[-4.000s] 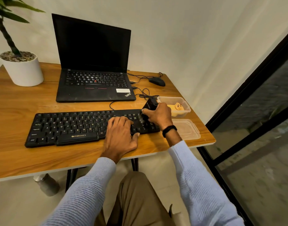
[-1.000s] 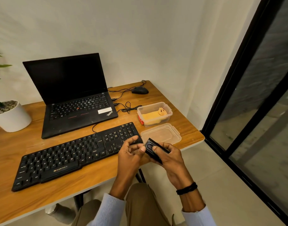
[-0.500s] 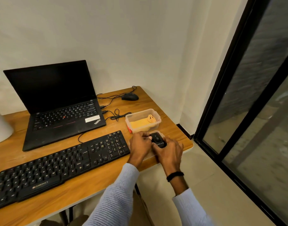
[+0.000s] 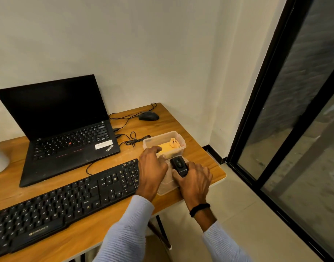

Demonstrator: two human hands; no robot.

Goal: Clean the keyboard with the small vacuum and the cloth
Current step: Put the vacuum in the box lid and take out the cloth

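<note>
Cloth (image 4: pixel 167 148) inside container (image 4: pixel 178 138), just past left hand (image 4: pixel 153 167) | left nearer, fingers relaxed, empty | right hand (image 4: pixel 194 180) grasps vacuum (image 4: pixel 179 165) just beside container

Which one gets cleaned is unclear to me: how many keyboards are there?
2: a standalone keyboard at the desk's front, and the laptop's built-in one behind it. None seems hidden.
</note>
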